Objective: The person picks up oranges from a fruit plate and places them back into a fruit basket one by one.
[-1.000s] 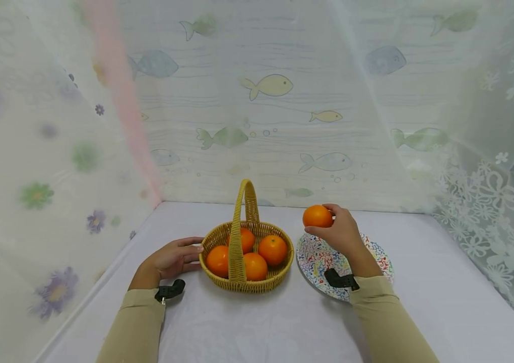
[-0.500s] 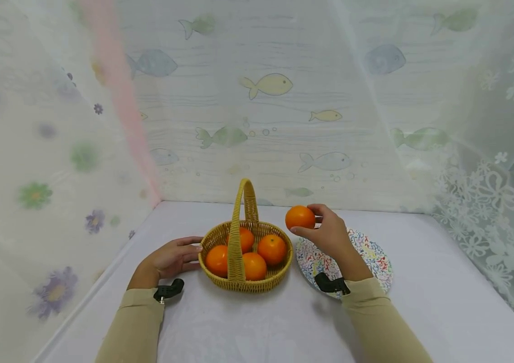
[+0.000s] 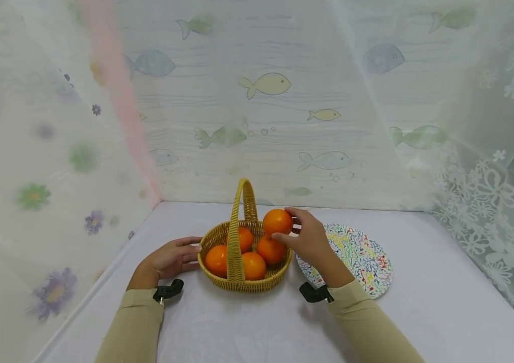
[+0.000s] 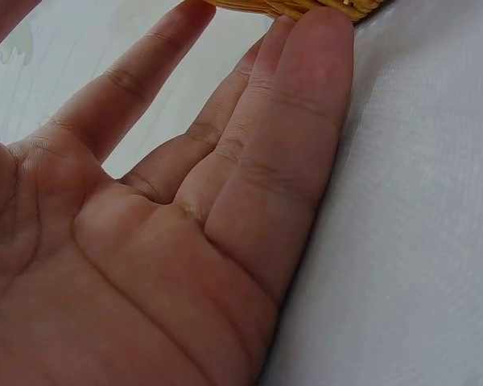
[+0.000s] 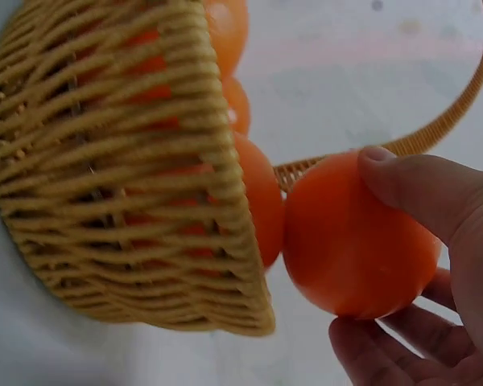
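My right hand pinches an orange between thumb and fingers over the right rear rim of a yellow wicker basket. In the right wrist view the held orange is beside another orange in the basket; whether they touch I cannot tell. Several oranges lie inside, one at the front and one at the left, under the tall arched handle. With fingers extended, my left hand rests at the basket's left side; in the left wrist view its fingertips touch the wicker.
A round plate with a multicoloured squiggle pattern lies right of the basket, partly behind my right wrist. White cloth covers the table. A curtain with printed fish hangs along the back edge.
My right hand has carried the orange leftward from above the plate to above the basket's right side. More of the plate now shows. My left hand stays at the basket.
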